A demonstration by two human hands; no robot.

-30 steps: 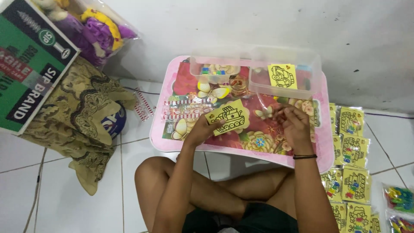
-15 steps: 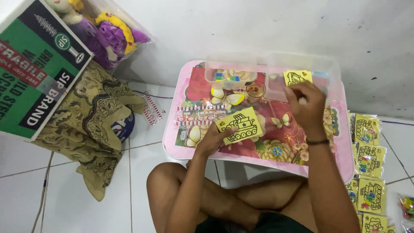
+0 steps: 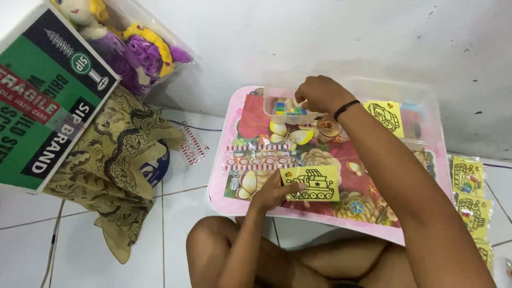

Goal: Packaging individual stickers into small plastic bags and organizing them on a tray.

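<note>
A small pink table (image 3: pixel 229 192) with a flowered top stands over my crossed legs. My left hand (image 3: pixel 271 193) pinches the left edge of a yellow card (image 3: pixel 312 183) printed with a vehicle outline, flat on the table's near side. My right hand (image 3: pixel 319 94), a black band on its wrist, reaches across into a clear plastic box (image 3: pixel 269 109) at the far side, fingers curled over small coloured pieces (image 3: pixel 288 109). What the fingers hold is hidden. Another yellow card (image 3: pixel 385 116) leans inside a second clear box (image 3: pixel 421 106).
A cardboard carton (image 3: pixel 45 101) and patterned brown cloth (image 3: pixel 114 160) lie at left, with a doll in a clear bag (image 3: pixel 133 50) by the white wall. Several packed yellow cards (image 3: pixel 469 192) are spread on the tiled floor at right. A small clear packet (image 3: pixel 192 145) lies beside the table.
My right hand has swung from the yellow card in the far box leftward into the clear box of coloured pieces. The left hand keeps the card; the view has shifted right and closer.
</note>
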